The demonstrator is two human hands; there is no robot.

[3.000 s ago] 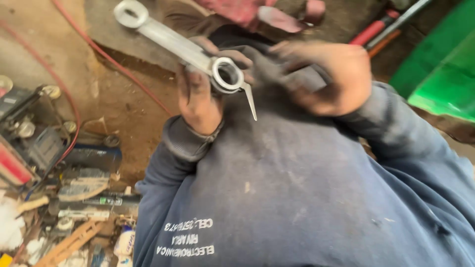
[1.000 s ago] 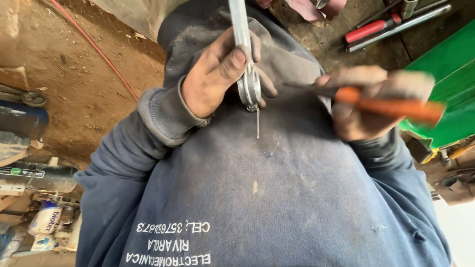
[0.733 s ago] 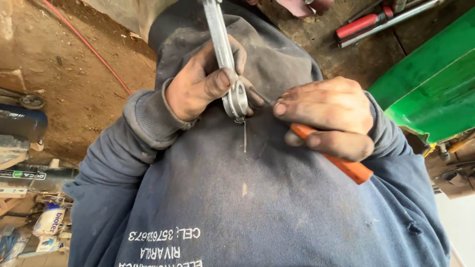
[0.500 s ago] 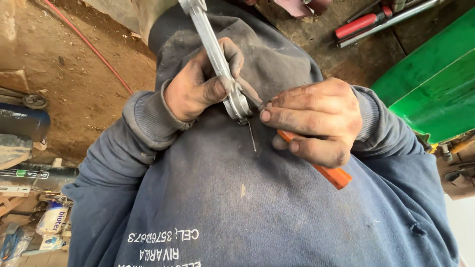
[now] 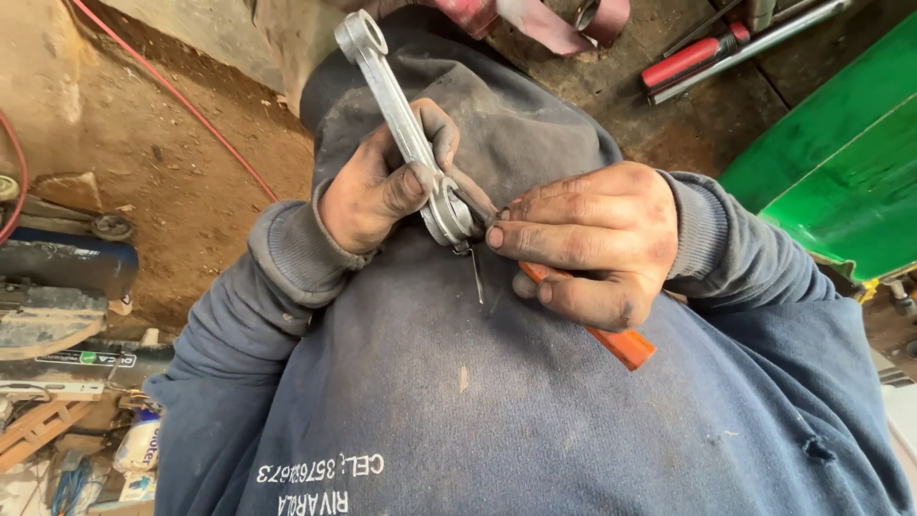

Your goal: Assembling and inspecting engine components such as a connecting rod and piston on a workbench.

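**Rod tilts further left, hands stay locked**

The smooth grey metal rod (image 5: 406, 134) has leaned leftward. The grimy left hand (image 5: 382, 191) grips its ringed end; the right hand (image 5: 592, 239) pinches an orange-handled tool (image 5: 621, 342) against the ring, over a dusty blue sweatshirt (image 5: 535, 401).

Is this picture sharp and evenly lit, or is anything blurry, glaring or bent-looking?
Head view: soft daylight, no hard shadows; both hands and the connecting rod are sharp; the green panel is bright but not blown out; edges bow slightly from the wide lens; bottom-left clutter is softer.

White labelled bottle (image 5: 139, 445), lower left
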